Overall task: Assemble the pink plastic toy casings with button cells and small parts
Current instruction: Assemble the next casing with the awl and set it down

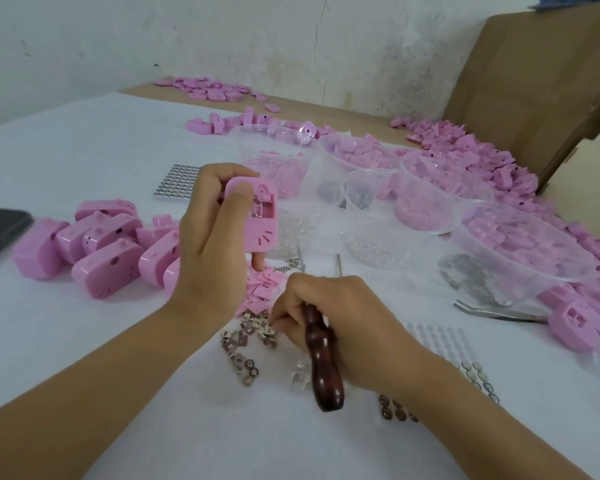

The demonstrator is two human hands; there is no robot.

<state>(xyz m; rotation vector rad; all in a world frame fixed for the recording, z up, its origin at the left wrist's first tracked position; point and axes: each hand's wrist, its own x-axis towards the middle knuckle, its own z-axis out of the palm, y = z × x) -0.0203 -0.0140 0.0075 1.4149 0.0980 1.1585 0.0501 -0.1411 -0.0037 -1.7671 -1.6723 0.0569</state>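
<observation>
- Pink plastic casing (257, 216): held up off the table (84, 358) by the left hand (205, 244). Its open inner side faces the camera, and a small metal part shows in the recess.
- Left fingers (239, 199): curled round the casing. The thumb lies flat on its upper face, the others are behind it, and one tip shows under the lower edge.
- Right hand (343, 323): closed round a dark wooden tool handle (323, 362) tucked in the palm, butt end toward the wrist. The working tip is hidden.
- Right fingers (284, 323): tips down among the metal contact clips (253, 334). Cannot tell whether one is pinched.
- Button cells (250, 370): loose on the table, near those fingertips on the camera side.
- Small pink tabs (262, 289): heaped between the two sets of fingers.
- Closed casings (97, 247): clustered left of the left fingers.
- Handling, judged: the casing looks light, stiff and smooth, so it may slip. Best held by its outer side walls, leaving the recess clear.
- Clips, judged: tiny and thin, probably easy to bend or drop. Best taken by the edges with a light fingertip pinch.
</observation>
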